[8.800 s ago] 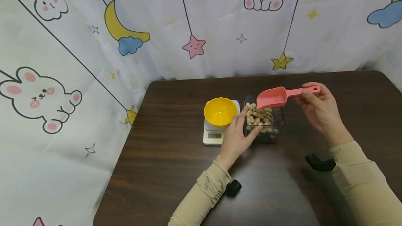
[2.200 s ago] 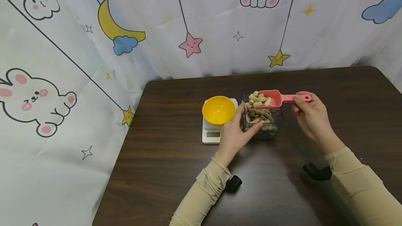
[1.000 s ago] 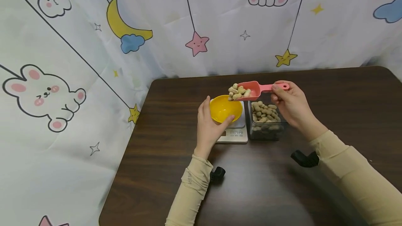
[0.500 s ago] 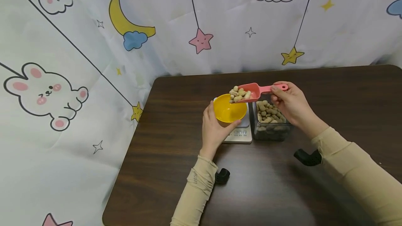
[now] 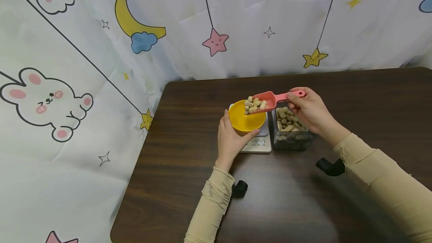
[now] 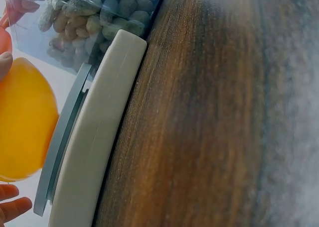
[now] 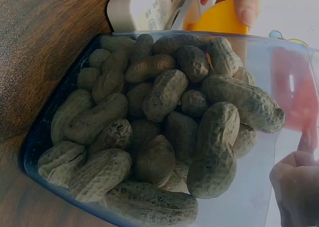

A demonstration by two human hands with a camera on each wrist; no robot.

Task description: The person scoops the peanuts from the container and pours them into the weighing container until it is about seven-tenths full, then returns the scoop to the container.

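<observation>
A yellow bowl [image 5: 245, 120] stands on a white kitchen scale [image 5: 260, 145], its visible inside bare. My left hand [image 5: 229, 141] holds the bowl between thumb and fingers, the thumb at its near right side and the fingers along its left. In my right hand [image 5: 312, 111] I pinch the handle of a pink scoop [image 5: 270, 100]. Peanuts in their shells [image 5: 254, 105] lie in the scoop, whose lip is over the bowl's right rim. Right of the scale, a clear plastic container [image 5: 293, 143] holds more unshelled peanuts [image 7: 164, 95]; my right wrist is beyond it.
All this sits on a dark wood-grain table [image 5: 182, 141]. A white curtain [image 5: 182, 3] with cartoon prints hangs behind and to the left. A black wrist camera piece [image 5: 240, 189] hangs by my left sleeve and another black piece [image 5: 330, 167] by my right.
The empty scoop filled with peanuts in the container, then moved left over the bowl; just now it has come slightly lower. My left hand has gone from the container to the bowl.
</observation>
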